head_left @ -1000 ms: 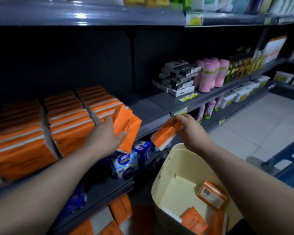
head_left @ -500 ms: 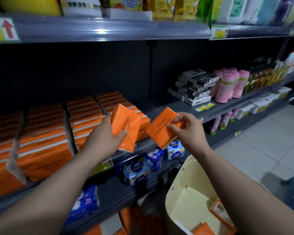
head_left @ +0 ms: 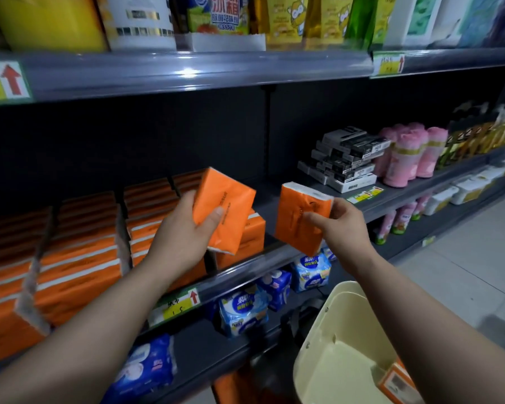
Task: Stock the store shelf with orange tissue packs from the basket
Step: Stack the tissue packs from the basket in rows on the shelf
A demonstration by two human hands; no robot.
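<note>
The store shelf [head_left: 239, 275] carries several full rows of orange tissue packs [head_left: 82, 258] along its left portion, reaching up to its front rim. The left hand [head_left: 184, 237] grips one orange pack [head_left: 228, 205], thumb across the front face and fingers curled behind, just above the rightmost row on the shelf. The right hand [head_left: 341, 228] pinches a second pack [head_left: 298, 217] by its right edge, in front of the shelf's bare stretch beside those rows. Neither held pack rests on the shelf yet. Below and in front of the shelf stands the cream basket [head_left: 327, 345], with at least one remaining pack [head_left: 397, 377] visible inside; the right arm hides part of its floor. Assessment: stocking is well advanced but incomplete.
</note>
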